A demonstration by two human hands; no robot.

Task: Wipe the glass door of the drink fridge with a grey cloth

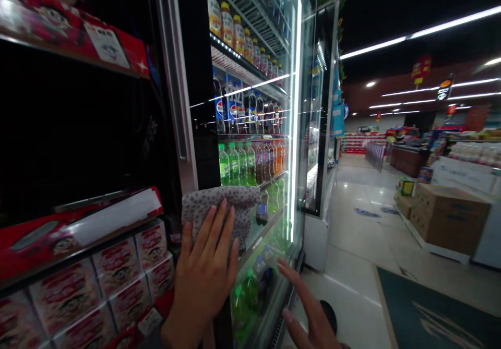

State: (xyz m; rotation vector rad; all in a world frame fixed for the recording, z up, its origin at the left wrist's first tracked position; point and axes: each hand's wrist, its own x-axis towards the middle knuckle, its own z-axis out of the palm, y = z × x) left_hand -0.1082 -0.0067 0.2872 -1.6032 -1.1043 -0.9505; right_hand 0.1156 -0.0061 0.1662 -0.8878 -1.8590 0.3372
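Note:
My left hand [205, 271] lies flat with fingers stretched, pressing a grey patterned cloth [219, 208] against the glass door [250, 145] of a lit drinks fridge. My right hand [307, 315] hovers low beside the fridge, fingers spread, holding nothing. Behind the glass stand rows of bottles: orange drinks [230, 25] on top, cola bottles [235, 111] below, green soda bottles [237, 164] under those.
Shelves with red boxed goods [113, 281] stand at the left. More fridge doors [321, 130] run on to the right. Cardboard boxes [450, 213] sit across the tiled aisle, and a dark floor mat [430, 312] lies at the lower right.

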